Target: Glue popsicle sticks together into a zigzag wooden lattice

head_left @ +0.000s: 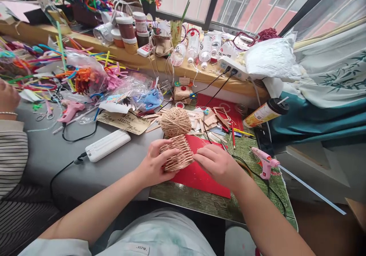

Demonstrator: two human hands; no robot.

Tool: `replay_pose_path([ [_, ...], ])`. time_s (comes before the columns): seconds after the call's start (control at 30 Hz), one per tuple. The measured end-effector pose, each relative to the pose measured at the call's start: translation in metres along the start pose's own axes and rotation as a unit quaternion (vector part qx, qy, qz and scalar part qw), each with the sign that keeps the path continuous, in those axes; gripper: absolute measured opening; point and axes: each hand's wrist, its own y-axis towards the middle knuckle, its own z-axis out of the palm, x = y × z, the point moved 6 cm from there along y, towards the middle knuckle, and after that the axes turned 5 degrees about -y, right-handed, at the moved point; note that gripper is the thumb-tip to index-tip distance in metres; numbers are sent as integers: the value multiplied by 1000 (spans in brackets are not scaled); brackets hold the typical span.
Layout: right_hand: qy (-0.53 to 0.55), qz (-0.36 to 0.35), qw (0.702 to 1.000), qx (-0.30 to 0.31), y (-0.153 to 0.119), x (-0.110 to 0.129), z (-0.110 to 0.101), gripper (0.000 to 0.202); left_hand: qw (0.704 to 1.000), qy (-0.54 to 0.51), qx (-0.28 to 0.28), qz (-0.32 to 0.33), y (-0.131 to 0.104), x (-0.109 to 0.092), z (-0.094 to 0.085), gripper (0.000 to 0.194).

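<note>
My left hand (156, 164) is wrapped around a small piece built from stacked thin wooden craft sticks (177, 155), thumb below and fingers across its top. My right hand (219, 164) is closed in a pinch, its fingertips at the right edge of the stick piece. What those fingertips hold, if anything, is hidden. Just behind the piece sits a ball of brown twine (175, 121). A red sheet (211, 183) lies on the table underneath both hands.
A pink glue gun (267, 162) with a long glue stick lies at right, near a tilted drink cup (265, 113). Loose craft sticks (210, 119) are strewn behind. At left are a white power strip (108, 145), another pink glue gun (70, 110) and another person's hand (8, 96).
</note>
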Motion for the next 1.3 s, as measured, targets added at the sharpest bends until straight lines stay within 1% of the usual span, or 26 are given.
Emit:
replay_pose_path([
  [0.13, 2, -6, 1000, -5, 4, 2, -6, 28, 1000, -8, -2, -3, -3, 3, 2, 66],
  [0.23, 6, 1, 1000, -13, 6, 3, -11, 30, 1000, -10, 0, -2, -4, 4, 2, 66],
  [0.37, 13, 3, 1000, -19, 3, 4, -15, 38, 1000, -16, 3, -6, -4, 5, 2, 68],
  [0.47, 23, 16, 999, -38, 2, 4, -20, 45, 1000, -15, 11, -3, -5, 6, 4, 71],
  [0.57, 34, 26, 998, -47, 2, 2, -21, 48, 1000, -13, 17, -2, -5, 8, 5, 74],
  [0.7, 31, 26, 998, -38, 2, -5, -14, 44, 1000, -18, 22, -9, -6, 11, 6, 71],
  [0.83, 5, 25, 1000, 12, -2, -12, 4, 33, 999, -21, 29, -30, -9, 15, 7, 74],
  [0.93, -8, 21, 999, 44, -5, -12, 14, 30, 999, -27, 19, -29, -11, 15, 7, 76],
  [1.0, -10, 19, 999, 39, -7, -10, 15, 29, 999, -33, 10, -27, -11, 15, 7, 75],
  [1.17, 1, 35, 999, -19, -8, -7, 5, 32, 999, -38, 13, -32, -12, 16, 8, 75],
  [1.23, 10, 41, 999, -23, -8, -7, 3, 32, 998, -39, 14, -37, -12, 17, 8, 77],
  [1.3, 19, 43, 999, -9, -9, -8, 6, 31, 998, -42, 13, -41, -12, 18, 8, 79],
])
